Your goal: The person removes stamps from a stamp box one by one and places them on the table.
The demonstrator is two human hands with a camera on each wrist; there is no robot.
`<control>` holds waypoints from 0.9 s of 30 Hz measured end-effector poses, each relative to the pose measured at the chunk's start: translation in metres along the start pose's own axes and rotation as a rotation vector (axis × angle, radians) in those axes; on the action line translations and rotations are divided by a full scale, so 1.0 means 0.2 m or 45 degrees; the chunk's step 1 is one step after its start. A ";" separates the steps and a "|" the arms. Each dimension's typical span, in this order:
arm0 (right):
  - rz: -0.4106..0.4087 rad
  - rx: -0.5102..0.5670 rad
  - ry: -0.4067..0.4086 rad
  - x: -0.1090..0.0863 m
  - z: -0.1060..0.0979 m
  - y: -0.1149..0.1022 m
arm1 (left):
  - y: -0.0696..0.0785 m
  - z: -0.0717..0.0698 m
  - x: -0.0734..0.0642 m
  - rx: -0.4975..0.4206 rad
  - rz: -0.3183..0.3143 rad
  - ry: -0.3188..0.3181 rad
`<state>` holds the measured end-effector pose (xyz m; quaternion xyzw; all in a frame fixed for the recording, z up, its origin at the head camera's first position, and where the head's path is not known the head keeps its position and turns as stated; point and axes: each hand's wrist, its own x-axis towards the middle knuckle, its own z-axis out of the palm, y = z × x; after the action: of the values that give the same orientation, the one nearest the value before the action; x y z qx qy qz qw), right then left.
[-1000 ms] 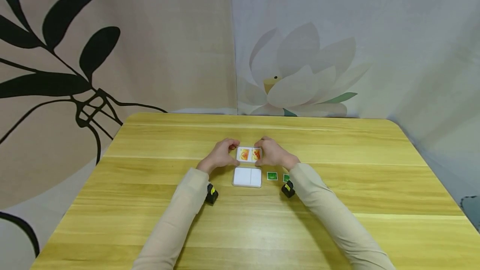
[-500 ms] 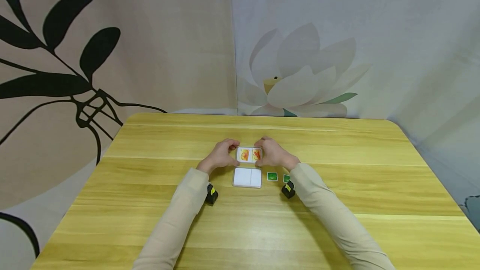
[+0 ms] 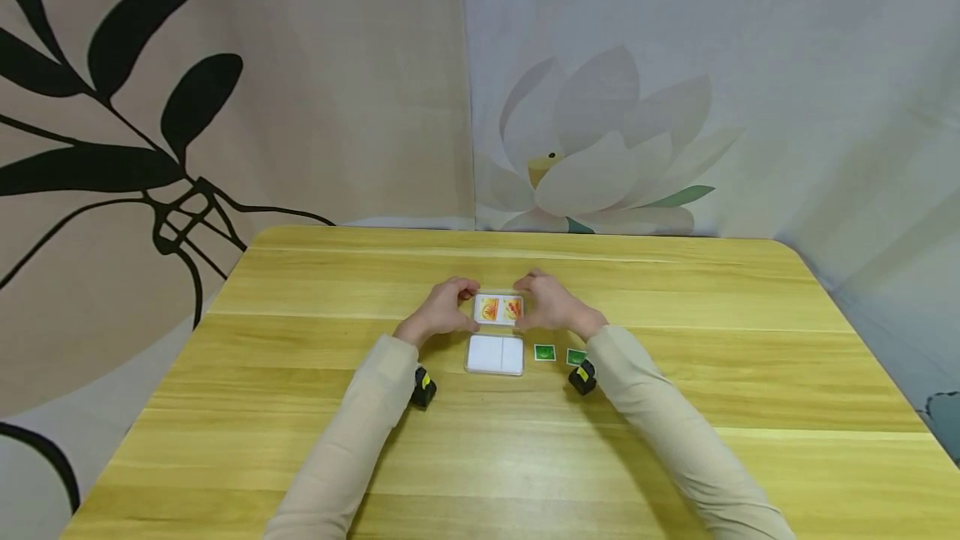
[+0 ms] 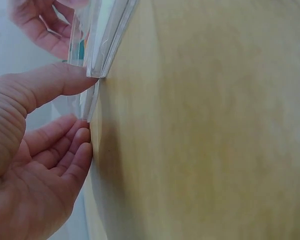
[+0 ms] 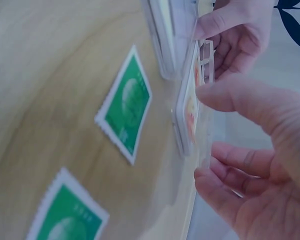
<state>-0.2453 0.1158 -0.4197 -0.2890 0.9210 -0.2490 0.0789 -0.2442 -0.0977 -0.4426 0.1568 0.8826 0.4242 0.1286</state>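
Reaching across a wooden table (image 3: 360, 273), a person has both hands at a small flat case (image 3: 501, 309) with two orange pictures (image 3: 489, 309), lying between the hands toward the table's far side. The left hand (image 3: 441, 308) bends thumb and fingers round the case's left end, thumb at the near corner and fingertips at the far one, holding those edges. The right hand (image 3: 555, 305) is spread at the opposite end, its thumb and fingers well apart with tips bent inward; whether they grip or touch the case, I cannot tell.

Just nearer the person, past a narrow gap, lies a second case (image 3: 491, 354), white-faced with a thin line across it and a clear rim. To its right, two green stamps (image 3: 544, 352) with white notched edges lie side by side on the wood, the outer one partly hidden in the head view. Black boxes (image 3: 423, 391) sit at both wrists, below pale sleeves (image 3: 341, 457). Behind hangs cloth (image 3: 360, 90) printed with dark leaves (image 3: 135, 32) and a pale flower (image 3: 600, 165).
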 end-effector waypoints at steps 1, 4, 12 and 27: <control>0.005 0.001 -0.002 0.00 0.00 0.00 | 0.00 0.00 0.00 0.001 0.002 -0.001; 0.010 0.009 -0.008 -0.02 -0.02 0.01 | 0.00 0.00 0.00 0.012 0.008 -0.001; -0.031 0.008 0.007 -0.06 -0.05 0.04 | 0.00 -0.01 0.00 0.035 0.029 0.000; -0.009 0.015 0.013 -0.11 -0.07 0.10 | -0.01 -0.01 0.00 0.020 0.022 -0.011</control>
<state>-0.2416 0.1480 -0.4173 -0.2905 0.9188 -0.2563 0.0751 -0.2446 -0.0997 -0.4432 0.1671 0.8840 0.4175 0.1274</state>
